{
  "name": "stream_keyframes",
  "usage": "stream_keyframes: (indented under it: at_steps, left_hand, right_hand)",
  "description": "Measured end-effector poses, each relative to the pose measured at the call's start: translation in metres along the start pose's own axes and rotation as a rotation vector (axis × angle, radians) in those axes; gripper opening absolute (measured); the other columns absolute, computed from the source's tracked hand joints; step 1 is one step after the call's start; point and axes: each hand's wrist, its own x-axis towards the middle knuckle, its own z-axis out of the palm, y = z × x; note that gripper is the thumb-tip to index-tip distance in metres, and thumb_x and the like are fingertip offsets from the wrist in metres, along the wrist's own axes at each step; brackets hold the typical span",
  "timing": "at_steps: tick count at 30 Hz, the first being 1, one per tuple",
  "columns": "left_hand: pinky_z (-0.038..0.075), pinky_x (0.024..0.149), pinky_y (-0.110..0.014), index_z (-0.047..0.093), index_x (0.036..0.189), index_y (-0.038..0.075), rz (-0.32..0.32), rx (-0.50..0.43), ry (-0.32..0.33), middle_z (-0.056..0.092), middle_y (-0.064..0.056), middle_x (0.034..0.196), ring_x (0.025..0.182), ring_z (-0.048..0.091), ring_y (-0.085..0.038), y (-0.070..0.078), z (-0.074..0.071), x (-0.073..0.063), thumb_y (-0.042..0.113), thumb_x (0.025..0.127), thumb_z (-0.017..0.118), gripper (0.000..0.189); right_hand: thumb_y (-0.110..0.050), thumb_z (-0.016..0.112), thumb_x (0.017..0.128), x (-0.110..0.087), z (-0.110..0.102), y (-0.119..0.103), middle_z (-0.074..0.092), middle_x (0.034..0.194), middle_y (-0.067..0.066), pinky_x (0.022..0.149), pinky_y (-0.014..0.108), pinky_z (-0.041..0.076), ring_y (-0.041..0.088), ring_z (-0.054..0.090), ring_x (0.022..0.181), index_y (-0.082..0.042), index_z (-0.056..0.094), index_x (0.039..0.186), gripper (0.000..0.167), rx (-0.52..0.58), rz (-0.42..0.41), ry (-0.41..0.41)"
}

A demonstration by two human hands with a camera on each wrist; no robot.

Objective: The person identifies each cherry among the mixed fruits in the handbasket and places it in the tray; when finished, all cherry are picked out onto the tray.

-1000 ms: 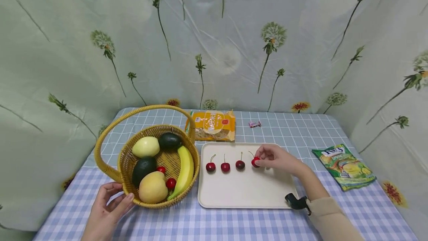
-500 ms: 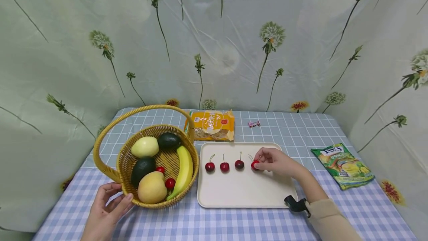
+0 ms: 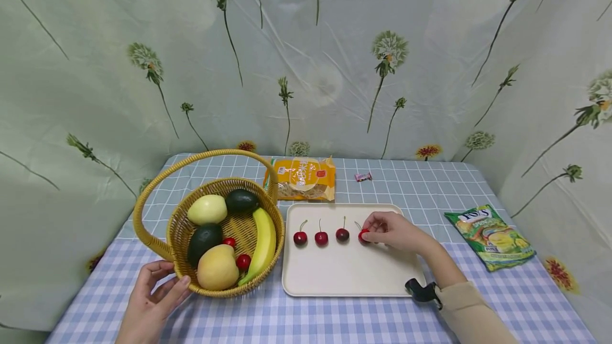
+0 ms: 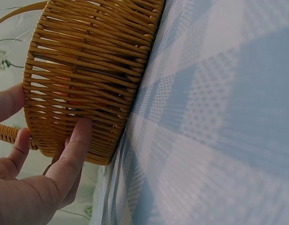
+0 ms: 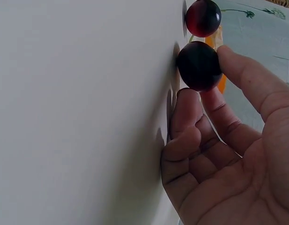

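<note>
My left hand point(image 3: 155, 299) rests at the near left side of a yellow woven basket point(image 3: 179, 227). In the left wrist view, its spread fingertips touch the basket's outer wall point(image 4: 92, 61). Over the pale tray point(image 3: 334, 280), my right hand point(image 3: 397, 231) pinches a dark red cherry point(image 3: 363, 237) by thumb and fingers. The right wrist view shows that cherry point(image 5: 199, 65) close to the tray surface point(image 5: 78, 103). Left of it, a row holds three stemmed cherries: one point(image 3: 342, 235), another point(image 3: 321, 238) and the leftmost point(image 3: 300, 238).
Inside the basket lie a banana point(image 3: 263, 246), a peach-like yellow fruit point(image 3: 217, 268), a pale green fruit point(image 3: 207, 209), two dark green fruits and small red ones. An orange snack bag point(image 3: 306, 178) and small pink candy point(image 3: 363, 177) are behind the tray; a green packet point(image 3: 492, 238) lies right.
My right hand has shifted very slightly left with the cherry between its fingers. The left hand and basket stay in place.
</note>
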Motion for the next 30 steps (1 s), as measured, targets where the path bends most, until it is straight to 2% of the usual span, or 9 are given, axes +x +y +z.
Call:
stream_keyframes:
  at_steps: [5, 10, 15, 23, 30]
  left_hand:
    - [0.063, 0.077, -0.018, 0.037, 0.131, 0.011, 0.04, -0.014, -0.009, 0.036, -0.01, 0.145, 0.097, 0.06, 0.006, -0.0036, -0.0015, 0.0001, 0.01, 0.103, 0.073, 0.046]
    - [0.063, 0.076, -0.018, 0.037, 0.131, 0.009, 0.067, -0.017, -0.017, 0.036, -0.012, 0.144, 0.096, 0.06, 0.006, -0.0055, -0.0023, 0.0002, 0.008, 0.103, 0.073, 0.046]
    - [0.063, 0.077, -0.018, 0.036, 0.132, 0.009, 0.058, -0.01, -0.015, 0.035, -0.014, 0.147, 0.096, 0.06, 0.006, -0.0052, -0.002, 0.0009, 0.009, 0.103, 0.073, 0.046]
    - [0.064, 0.08, -0.019, 0.037, 0.132, 0.013, 0.032, -0.013, -0.012, 0.036, -0.011, 0.147, 0.099, 0.06, 0.005, -0.0028, -0.0019, 0.001, 0.013, 0.103, 0.074, 0.047]
    - [0.064, 0.08, -0.02, 0.037, 0.132, 0.013, 0.031, -0.023, -0.017, 0.035, -0.01, 0.147, 0.099, 0.06, 0.004, -0.0042, -0.0023, 0.0016, 0.013, 0.103, 0.075, 0.048]
  right_hand:
    - [-0.021, 0.081, 0.098, -0.0011, 0.0003, -0.0026, 0.071, 0.092, 0.003, 0.063, 0.02, 0.049, 0.014, 0.059, 0.077, -0.005, 0.073, 0.107, 0.02, -0.008, 0.023, 0.013]
    - [-0.021, 0.081, 0.098, -0.003, -0.0006, -0.0042, 0.07, 0.092, 0.004, 0.062, 0.021, 0.05, 0.016, 0.059, 0.078, -0.004, 0.074, 0.108, 0.02, -0.015, 0.039, 0.023]
    - [-0.02, 0.081, 0.097, -0.0048, -0.0029, -0.0042, 0.068, 0.094, 0.005, 0.064, 0.022, 0.051, 0.019, 0.06, 0.081, -0.005, 0.072, 0.11, 0.022, -0.027, 0.03, 0.041]
    - [-0.014, 0.086, 0.092, -0.0046, -0.0038, -0.007, 0.07, 0.111, 0.01, 0.081, 0.02, 0.058, 0.016, 0.068, 0.087, -0.005, 0.071, 0.116, 0.03, -0.075, -0.042, 0.038]
    - [-0.011, 0.087, 0.09, -0.0031, 0.001, -0.0097, 0.07, 0.114, 0.008, 0.081, 0.021, 0.057, 0.016, 0.066, 0.091, -0.009, 0.072, 0.12, 0.034, -0.088, -0.037, 0.003]
